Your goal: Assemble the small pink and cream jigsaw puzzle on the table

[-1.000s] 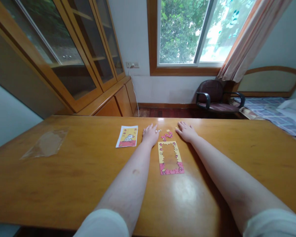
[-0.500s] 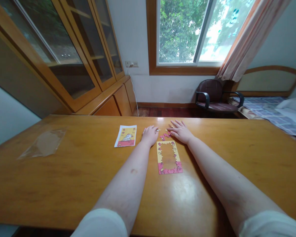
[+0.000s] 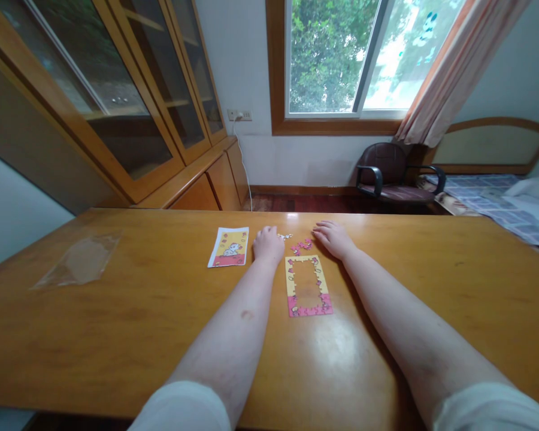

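My left hand point(image 3: 268, 244) rests on the table with its fingers bent and drawn together. Its fingertips are hidden, so whatever may be under them does not show. Just right of it lie several pale puzzle pieces point(image 3: 285, 236). A loose cluster of pink puzzle pieces point(image 3: 302, 246) sits between the hands. My right hand point(image 3: 335, 238) lies to the right of that cluster, fingers stretched out and nothing visible in it. Nearer to me is a yellow and pink puzzle border point(image 3: 290, 287), assembled as a rectangular frame with bare table inside.
Left of my left hand lies a picture card point(image 3: 229, 247) with a white cartoon animal. A clear plastic bag point(image 3: 83, 257) is farther left on the wooden table point(image 3: 117, 335). Beyond the table stand a glass-door cabinet point(image 3: 193, 161) and an office chair point(image 3: 386, 170).
My left hand has shifted slightly left, uncovering more of the pale pieces. My right hand has moved a little right, away from the pieces, with its fingers closer together.
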### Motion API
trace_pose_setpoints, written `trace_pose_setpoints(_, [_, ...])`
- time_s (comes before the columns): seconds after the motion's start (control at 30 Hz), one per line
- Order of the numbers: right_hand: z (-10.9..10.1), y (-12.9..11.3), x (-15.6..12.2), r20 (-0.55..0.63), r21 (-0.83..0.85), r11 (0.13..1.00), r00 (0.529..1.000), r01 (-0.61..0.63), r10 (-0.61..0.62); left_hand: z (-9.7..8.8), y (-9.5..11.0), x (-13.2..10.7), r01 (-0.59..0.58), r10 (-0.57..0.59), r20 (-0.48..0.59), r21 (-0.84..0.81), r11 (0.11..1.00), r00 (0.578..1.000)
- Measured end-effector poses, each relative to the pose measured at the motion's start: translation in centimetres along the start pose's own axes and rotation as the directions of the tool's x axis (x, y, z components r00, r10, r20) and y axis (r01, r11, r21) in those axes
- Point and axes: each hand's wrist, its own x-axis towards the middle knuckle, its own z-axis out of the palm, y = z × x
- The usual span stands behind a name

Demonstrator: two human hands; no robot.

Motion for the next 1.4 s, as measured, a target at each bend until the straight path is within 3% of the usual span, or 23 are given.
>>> trace_pose_setpoints(0.13, [0.0, -0.1, 0.1, -0.028, 0.001, 0.998, 0.997, -0.067, 0.067, 1.2, -0.3, 0.2, -0.09, 0.085, 0.155, 0.026, 0.996, 0.984])
trace_pose_setpoints(0.33, [0.0, -0.4, 0.2, 0.002, -0.034, 0.999, 0.999, -0.04, 0.04, 1.4, -0.6, 0.5, -0.274, 0.275, 0.211, -0.037, 0.961, 0.938])
trace_pose_setpoints(0.4, [-0.1, -0.7, 0.2, 0.01, -0.047, 0.999, 1.0, -0.024, 0.024, 1.3, -0.7, 0.6, -0.288, 0.3, 0.208, -0.085, 0.954, 0.931])
trace_pose_setpoints(0.57, [-0.6, -2.1, -0.1, 0.0, -0.142, 0.99, 1.0, -0.012, 0.013, 1.4, -1.3, 1.0, -0.182, 0.235, 0.097, -0.377, 0.908, 0.967])
trace_pose_setpoints(0.67, [-0.6, -3.0, -0.4, 0.002, -0.2, 0.98, 1.0, -0.007, 0.008, 1.3, -2.0, 1.1, -0.084, 0.091, -0.023, -0.648, 0.757, 0.996])
trace_pose_setpoints(0.73, [-0.4, -3.2, -0.8, -0.034, -0.222, 0.971, 0.996, -0.086, 0.08, 1.0, -2.4, 1.0, -0.044, 0.006, -0.053, -0.761, 0.647, 0.999])
trace_pose_setpoints(0.8, [-0.1, -3.4, -1.3, -0.073, -0.234, 0.949, 0.977, -0.21, 0.198, 0.6, -2.6, 0.8, -0.04, 0.016, -0.038, -0.817, 0.576, 0.999])
trace_pose_setpoints(0.93, [0.2, -3.8, -2.9, -0.051, -0.239, 0.899, 0.93, -0.366, 0.365, -0.1, -3.2, -0.2, -0.002, 0.048, 0.026, -0.858, 0.514, 0.999])
trace_pose_setpoints(1.03, [-0.1, -4.6, -4.5, 0.028, -0.22, 0.903, 0.923, -0.368, 0.383, -0.1, -4.1, -1.7, -0.001, 0.102, 0.064, -0.844, 0.536, 0.993])
trace_pose_setpoints(1.13, [-0.6, -5.7, -6.3, 0.06, -0.194, 0.918, 0.93, -0.345, 0.362, -0.1, -4.6, -4.0, -0.095, 0.24, 0.091, -0.741, 0.665, 0.966])
trace_pose_setpoints(1.2, [-0.9, -6.3, -7.3, 0.056, -0.168, 0.928, 0.937, -0.332, 0.345, -0.6, -4.4, -5.6, -0.245, 0.361, 0.088, -0.585, 0.773, 0.928])
trace_pose_setpoints(1.27, [-1.2, -6.8, -8.0, 0.113, -0.126, 0.964, 0.962, -0.236, 0.25, -1.4, -3.7, -7.1, -0.37, 0.462, 0.155, -0.407, 0.835, 0.873])
trace_pose_setpoints(1.33, [-1.5, -7.1, -8.3, 0.173, -0.1, 0.983, 0.97, -0.154, 0.169, -2.2, -2.6, -8.3, -0.476, 0.538, 0.267, -0.265, 0.839, 0.8])
trace_pose_setpoints(1.4, [-1.8, -7.3, -8.2, 0.228, -0.095, 0.99, 0.965, -0.109, 0.128, -2.6, -1.8, -9.0, -0.523, 0.546, 0.311, -0.161, 0.837, 0.778])
